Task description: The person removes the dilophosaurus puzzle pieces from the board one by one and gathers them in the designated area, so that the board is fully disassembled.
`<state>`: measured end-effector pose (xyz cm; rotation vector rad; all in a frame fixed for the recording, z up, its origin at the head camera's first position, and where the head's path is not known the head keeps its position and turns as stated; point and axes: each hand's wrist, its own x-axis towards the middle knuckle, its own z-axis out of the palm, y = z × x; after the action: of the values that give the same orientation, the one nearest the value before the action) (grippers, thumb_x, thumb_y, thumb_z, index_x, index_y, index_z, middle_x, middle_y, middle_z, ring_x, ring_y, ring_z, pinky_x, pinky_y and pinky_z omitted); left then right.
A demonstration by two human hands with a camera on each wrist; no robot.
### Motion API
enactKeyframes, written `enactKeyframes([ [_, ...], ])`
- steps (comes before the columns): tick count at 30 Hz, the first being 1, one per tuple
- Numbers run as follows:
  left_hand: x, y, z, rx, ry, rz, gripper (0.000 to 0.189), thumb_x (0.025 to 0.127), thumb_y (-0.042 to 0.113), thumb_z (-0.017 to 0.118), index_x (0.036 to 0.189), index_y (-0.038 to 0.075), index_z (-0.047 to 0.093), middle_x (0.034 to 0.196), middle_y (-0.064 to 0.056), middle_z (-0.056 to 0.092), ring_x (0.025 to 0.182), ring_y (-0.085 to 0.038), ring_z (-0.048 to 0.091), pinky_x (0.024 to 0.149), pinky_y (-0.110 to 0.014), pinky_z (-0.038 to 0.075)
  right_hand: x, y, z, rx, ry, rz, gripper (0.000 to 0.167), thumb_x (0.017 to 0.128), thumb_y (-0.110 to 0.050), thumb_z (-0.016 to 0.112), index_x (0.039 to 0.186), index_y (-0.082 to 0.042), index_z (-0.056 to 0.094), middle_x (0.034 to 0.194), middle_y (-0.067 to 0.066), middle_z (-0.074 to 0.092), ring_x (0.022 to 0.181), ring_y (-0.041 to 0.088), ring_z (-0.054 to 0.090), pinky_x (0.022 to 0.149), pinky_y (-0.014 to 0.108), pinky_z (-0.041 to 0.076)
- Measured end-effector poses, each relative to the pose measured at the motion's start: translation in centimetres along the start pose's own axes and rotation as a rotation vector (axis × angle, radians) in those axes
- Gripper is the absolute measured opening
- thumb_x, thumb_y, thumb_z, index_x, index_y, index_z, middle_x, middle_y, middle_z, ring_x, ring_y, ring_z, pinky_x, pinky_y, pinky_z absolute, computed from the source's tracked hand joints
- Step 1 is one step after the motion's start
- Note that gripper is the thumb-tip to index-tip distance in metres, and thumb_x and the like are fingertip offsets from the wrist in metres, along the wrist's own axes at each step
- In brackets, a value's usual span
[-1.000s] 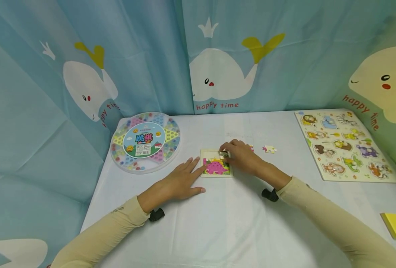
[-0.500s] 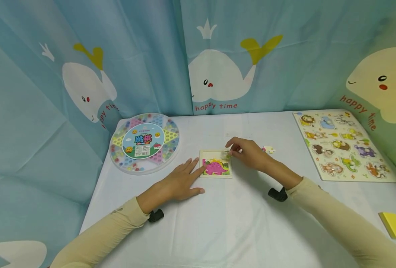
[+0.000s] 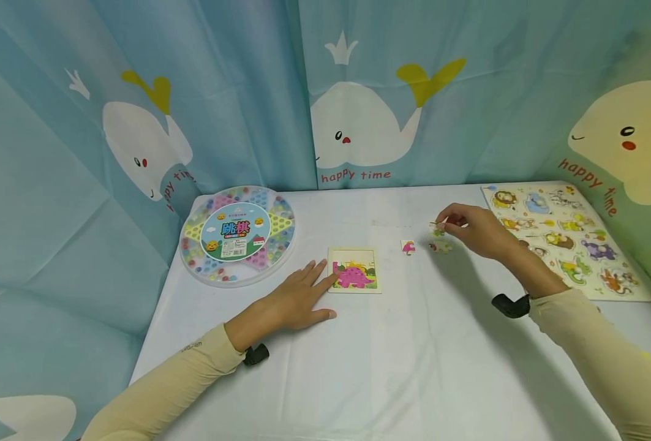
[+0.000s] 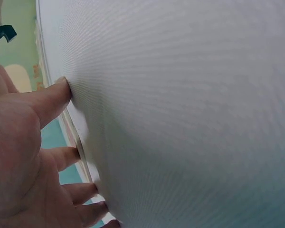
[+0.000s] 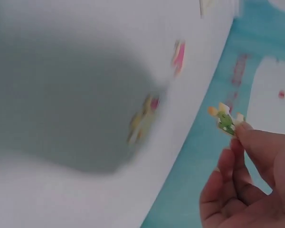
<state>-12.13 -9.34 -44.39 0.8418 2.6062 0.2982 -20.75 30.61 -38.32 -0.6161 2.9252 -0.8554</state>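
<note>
A small puzzle frame [image 3: 353,290] lies mid-table, its lower part filled with a pink dinosaur picture and its upper strip bare. My left hand [image 3: 297,297] rests beside it with fingers spread, the index fingertip touching its left side. Between thumb and index finger, my right hand [image 3: 476,229] pinches a green and cream puzzle piece [image 5: 225,118] above the table, to the right of the frame. Beneath that hand lies a pale puzzle piece [image 3: 441,246]. Another piece, pink and white [image 3: 408,247], lies between it and the frame.
At the back left sits a round Chinese checkers set [image 3: 237,236] full of coloured beads. An animal peg puzzle board [image 3: 573,245] lies at the right, partly behind my right forearm. A blue whale-print curtain [image 3: 248,122] hangs along the table's far edge.
My right hand has lifted the green piece away from the frame's upper right corner and carried it right, over the loose pieces. My left hand stays in place.
</note>
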Motion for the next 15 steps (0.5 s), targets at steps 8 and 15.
enactKeyframes([
  [8, 0.0, 0.0, 0.0, 0.0, 0.0, 0.001, 0.084, 0.104, 0.059, 0.058, 0.17, 0.021, 0.023, 0.178, -0.013, 0.008, 0.164, -0.035, 0.009, 0.132, -0.052, 0.017, -1.2, 4.3, -2.3, 0.06, -0.208, 0.21, 0.022, 0.109, -0.016, 0.059, 0.118, 0.002, 0.067, 0.108, 0.017, 0.071, 0.092, 0.021, 0.058, 0.074, 0.03, 0.048],
  [15, -0.1, 0.0, 0.0, -0.002, -0.001, 0.001, 0.084, 0.104, 0.059, 0.057, 0.17, 0.022, 0.022, 0.178, -0.013, 0.007, 0.164, -0.035, 0.009, 0.132, -0.052, 0.017, -1.6, 6.7, -2.3, 0.038, -0.279, 0.264, 0.023, 0.108, -0.017, 0.062, 0.115, 0.004, 0.067, 0.103, 0.013, 0.07, 0.088, 0.019, 0.054, 0.073, 0.032, 0.046],
])
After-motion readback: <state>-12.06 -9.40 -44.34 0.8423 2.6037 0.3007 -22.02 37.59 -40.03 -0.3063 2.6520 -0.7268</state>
